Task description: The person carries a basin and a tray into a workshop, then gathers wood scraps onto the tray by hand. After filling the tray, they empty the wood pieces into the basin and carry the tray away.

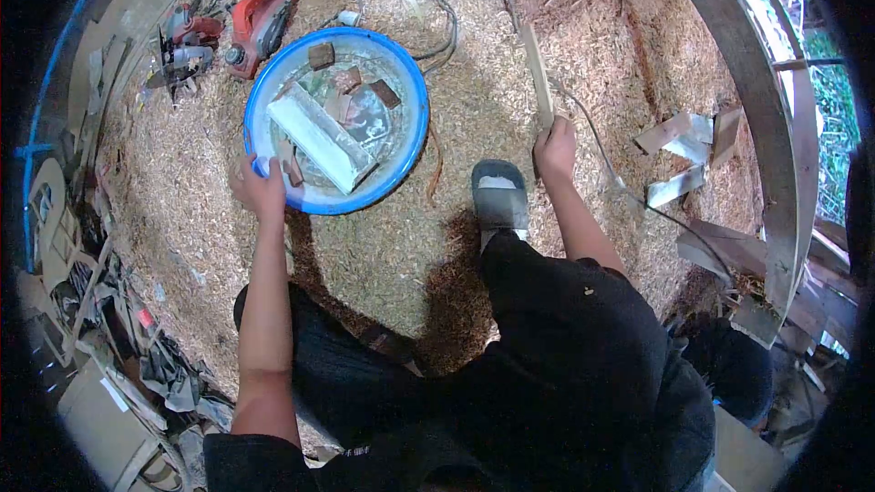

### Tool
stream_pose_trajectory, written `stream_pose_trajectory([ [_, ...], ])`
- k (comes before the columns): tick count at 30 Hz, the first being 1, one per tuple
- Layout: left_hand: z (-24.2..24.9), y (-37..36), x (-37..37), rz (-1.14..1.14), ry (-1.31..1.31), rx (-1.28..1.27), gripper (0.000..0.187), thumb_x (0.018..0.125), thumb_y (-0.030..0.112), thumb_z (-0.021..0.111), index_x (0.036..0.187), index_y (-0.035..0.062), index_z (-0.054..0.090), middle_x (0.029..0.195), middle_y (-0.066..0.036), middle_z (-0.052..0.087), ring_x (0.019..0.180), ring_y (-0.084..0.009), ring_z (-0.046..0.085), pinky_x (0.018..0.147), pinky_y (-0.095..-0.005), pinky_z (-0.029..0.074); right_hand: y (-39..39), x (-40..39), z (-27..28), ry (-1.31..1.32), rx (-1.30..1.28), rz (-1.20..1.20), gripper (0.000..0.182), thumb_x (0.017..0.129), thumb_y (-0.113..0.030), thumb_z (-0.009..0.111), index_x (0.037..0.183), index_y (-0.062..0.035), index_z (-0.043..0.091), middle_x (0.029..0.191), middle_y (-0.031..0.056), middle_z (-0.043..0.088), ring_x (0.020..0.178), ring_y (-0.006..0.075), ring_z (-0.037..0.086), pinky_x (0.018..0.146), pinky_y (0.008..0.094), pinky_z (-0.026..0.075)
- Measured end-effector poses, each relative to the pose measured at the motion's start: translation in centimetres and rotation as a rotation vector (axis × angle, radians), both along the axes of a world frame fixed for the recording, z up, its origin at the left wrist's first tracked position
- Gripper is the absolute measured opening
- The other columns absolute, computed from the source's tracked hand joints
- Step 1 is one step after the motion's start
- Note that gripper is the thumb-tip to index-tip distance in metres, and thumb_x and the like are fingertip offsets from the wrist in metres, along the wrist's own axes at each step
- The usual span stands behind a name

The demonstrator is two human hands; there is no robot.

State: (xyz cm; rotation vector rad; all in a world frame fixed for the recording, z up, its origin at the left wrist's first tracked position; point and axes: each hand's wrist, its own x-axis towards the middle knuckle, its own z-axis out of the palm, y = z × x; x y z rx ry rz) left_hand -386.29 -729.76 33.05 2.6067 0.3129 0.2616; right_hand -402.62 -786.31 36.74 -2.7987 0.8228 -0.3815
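Note:
My left hand (260,187) is closed on the near left rim of a round blue basin (421,128), its thumb over the edge. The basin holds shallow cloudy liquid, a long pale rectangular block (321,135) lying at a slant, and several small brown pieces (386,93). On the right, my right hand (554,148) is wrapped round the lower end of a thin wooden strip (538,73) that points away from me. The far end of the strip lies close to a dark cord.
A red power planer (264,23) and a red circular saw (187,46) sit behind the basin, among tangled cables (447,9). Wood shavings (365,260) cover the ground. Wood offcuts (679,137) lie right, near a curved timber beam (779,128). Scrap (118,346) is piled left.

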Motion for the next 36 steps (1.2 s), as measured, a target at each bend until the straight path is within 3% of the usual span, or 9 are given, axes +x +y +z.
stream_pose_trajectory([
  [3,-1.5,1.3,-0.2,0.026,0.076,-0.105,0.058,0.09,0.043,0.08,0.139,0.0165,0.065,0.157,-0.038,0.037,0.152,-0.0506,0.03,0.122,-0.0602,0.028,0.8,1.0,0.1,0.064,0.052,-0.089,0.026,0.099,-0.012,0.06,0.124,-0.0052,0.059,0.113,0.0256,0.064,0.102,0.0487,0.063,0.089,0.0585,0.053],
  [8,-3.3,2.0,0.2,0.011,0.119,-0.317,0.057,0.091,0.044,0.079,0.139,0.017,0.065,0.161,-0.037,0.032,0.152,-0.0508,0.03,0.123,-0.0606,0.028,1.8,0.9,-0.9,-0.016,-0.02,0.143,0.026,0.101,-0.011,0.059,0.127,-0.0062,0.06,0.11,0.0239,0.062,0.095,0.0463,0.064,0.083,0.0555,0.055],
  [10,-1.0,0.7,-0.1,0.038,0.087,-0.106,0.057,0.091,0.045,0.079,0.138,0.0167,0.065,0.162,-0.037,0.03,0.151,-0.0509,0.03,0.123,-0.0602,0.027,2.0,0.4,-0.5,0.084,0.015,0.155,0.028,0.099,-0.009,0.059,0.127,-0.0056,0.059,0.111,0.0237,0.061,0.097,0.0456,0.064,0.083,0.0554,0.054],
  [13,-0.1,-0.7,0.1,-0.001,0.063,-0.13,0.055,0.092,0.044,0.078,0.138,0.0164,0.066,0.161,-0.037,0.03,0.15,-0.0521,0.03,0.123,-0.06,0.026,2.4,-0.5,0.3,0.017,0.063,0.418,0.026,0.097,-0.007,0.061,0.123,-0.0046,0.059,0.107,0.0241,0.06,0.094,0.0461,0.063,0.08,0.0564,0.053],
  [17,-0.3,-2.4,0.6,-0.091,-0.008,-0.181,0.051,0.093,0.041,0.076,0.137,0.016,0.067,0.16,-0.037,0.031,0.149,-0.0527,0.032,0.123,-0.0593,0.027,2.5,-0.8,1.2,-0.012,0.102,0.3,0.017,0.097,-0.005,0.059,0.113,-0.001,0.058,0.106,0.0259,0.059,0.095,0.0484,0.06,0.083,0.0575,0.05],
  [22,2.7,-5.9,-0.2,-0.27,-0.182,-0.126,0.045,0.094,0.034,0.077,0.134,0.0163,0.068,0.162,-0.032,0.032,0.146,-0.0491,0.036,0.12,-0.0576,0.03,-1.5,-1.4,-2.0,-0.009,0.037,0.074,0.024,0.096,-0.003,0.057,0.119,0.0006,0.059,0.109,0.0291,0.059,0.102,0.0497,0.059,0.09,0.0585,0.05],
  [25,2.1,-6.5,-0.2,-0.328,-0.215,-0.11,0.044,0.094,0.032,0.078,0.134,0.0165,0.068,0.163,-0.029,0.032,0.145,-0.0479,0.036,0.12,-0.0573,0.031,2.0,-0.4,0.4,0.19,0.101,-0.003,0.017,0.096,-0.007,0.061,0.111,0.0001,0.059,0.109,0.0276,0.062,0.096,0.0516,0.063,0.085,0.0572,0.055],
  [28,3.0,-7.6,-0.3,-0.282,-0.171,-0.107,0.042,0.095,0.032,0.077,0.134,0.0172,0.069,0.163,-0.029,0.032,0.145,-0.0472,0.037,0.12,-0.057,0.031,0.7,-0.5,-0.4,0.194,0.115,0.183,0.021,0.097,-0.013,0.06,0.114,-0.0002,0.06,0.114,0.0277,0.064,0.1,0.0496,0.065,0.087,0.0599,0.056],
  [36,3.3,-8.9,0.0,-0.306,-0.14,-0.181,0.04,0.096,0.032,0.077,0.133,0.0187,0.07,0.165,-0.026,0.032,0.145,-0.0464,0.037,0.12,-0.0568,0.03,-0.6,-3.7,3.4,0.08,0.097,0.15,0.025,0.095,-0.015,0.06,0.113,0.0023,0.059,0.114,0.0286,0.062,0.096,0.0505,0.065,0.085,0.0587,0.056],
])
